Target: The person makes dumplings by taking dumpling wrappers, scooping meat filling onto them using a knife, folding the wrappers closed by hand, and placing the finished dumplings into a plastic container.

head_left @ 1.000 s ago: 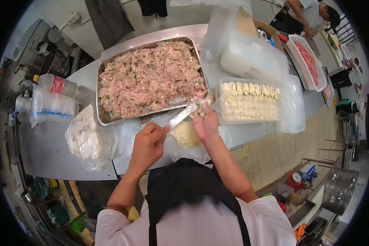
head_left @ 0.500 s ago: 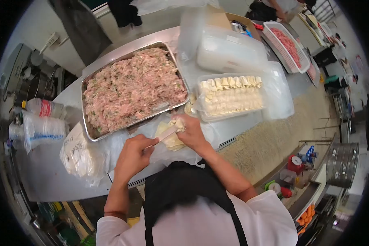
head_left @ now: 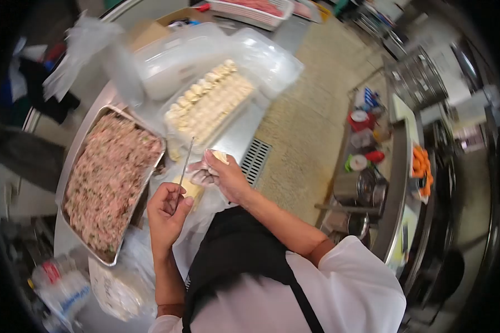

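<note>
My left hand point(head_left: 168, 206) is closed around the handle of a thin metal spatula point(head_left: 187, 165), its blade pointing up and away from me. Just right of it, my right hand point(head_left: 223, 175) holds a pale dumpling point(head_left: 220, 157) between thumb and fingers. Under my hands lies a stack of yellowish wrappers point(head_left: 190, 190) on plastic. Left of my hands is a metal tray point(head_left: 162, 149) full of minced meat point(head_left: 105, 177). Beyond them, a clear container point(head_left: 228, 129) holds rows of dumplings point(head_left: 205, 89).
Clear lids point(head_left: 269, 58) and a plastic bin point(head_left: 172, 61) lie behind the container. A white basket point(head_left: 272, 21) of meat is at the top. Bagged wrappers point(head_left: 119, 291) and a bottle point(head_left: 53, 273) are at lower left. Right stands a shelf with a pot point(head_left: 350, 187).
The view has swung to the right, so the tray and container appear rotated and further left. The spatula has come away from the filled wrapper, which is now a folded dumpling in my right hand.
</note>
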Available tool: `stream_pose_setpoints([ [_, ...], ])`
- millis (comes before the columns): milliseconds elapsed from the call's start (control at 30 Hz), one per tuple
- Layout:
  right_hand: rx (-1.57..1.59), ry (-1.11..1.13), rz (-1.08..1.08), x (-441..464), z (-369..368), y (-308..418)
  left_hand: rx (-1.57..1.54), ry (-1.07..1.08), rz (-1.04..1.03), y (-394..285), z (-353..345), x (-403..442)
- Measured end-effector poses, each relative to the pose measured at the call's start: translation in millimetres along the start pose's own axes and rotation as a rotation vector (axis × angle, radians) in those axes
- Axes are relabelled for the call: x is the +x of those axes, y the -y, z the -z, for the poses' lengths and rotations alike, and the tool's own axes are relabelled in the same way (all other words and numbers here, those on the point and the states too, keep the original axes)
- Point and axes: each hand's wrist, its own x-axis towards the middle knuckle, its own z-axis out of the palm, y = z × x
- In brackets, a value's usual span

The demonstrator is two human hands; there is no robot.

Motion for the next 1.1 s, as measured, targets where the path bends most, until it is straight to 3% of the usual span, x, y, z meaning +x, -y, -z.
stream_pose_setpoints([
  [200, 0.338, -0.177, 0.003, -44, 5, -22, -0.106, 0.166, 0.030, 22, -36, -3],
  [367, 0.311, -0.207, 0.037, -56, 20, -62, -0.139, 0.154, 0.067, 39, -43, -19],
  [433, 0.295, -0.401, 0.135, -59, 14, -49, -0.055, 0.109, 0.155, 34, -22, -28],
  [467, 0.276, -0.414, 0.189, -57, 33, -51, -0.041, 0.067, 0.116, 38, -12, -32],
  [533, 0.280, -0.238, 0.200, -65, 46, -13, -0.030, -0.021, 0.069, 44, 8, -41],
  [600, 0.082, -0.391, 0.373, -62, 40, 22, -0.001, -0.086, 0.100, 44, 35, -53],
  [700, -0.146, -0.386, 0.533, -31, 58, 61, 0.028, -0.214, 0.091, 50, 63, -73],
  [767, -1.190, -0.346, 0.395, 3, 75, 85, 0.053, -0.334, 0.115, 53, 78, -87],
  [800, -1.275, -0.235, 0.265, 18, 77, 92, 0.053, -0.374, 0.131, 53, 85, -95],
  [833, -1.283, -0.197, 0.280, 30, 72, 96, 0.048, -0.410, 0.118, 53, 90, -102],
  [900, -1.026, 0.009, 0.069, 58, 58, 104, 0.045, -0.527, 0.136, 51, 93, -115],
  [967, -1.035, 0.066, 0.079, 85, 37, 103, 0.030, -0.622, 0.129, 47, 88, -123],
  [1033, -1.262, 0.190, 0.495, 119, 28, 93, 0.011, -0.720, 0.125, 49, 84, -130],
  [1100, -1.313, 0.231, 0.503, 138, 15, 86, 0.005, -0.790, 0.134, 50, 76, -133],
])
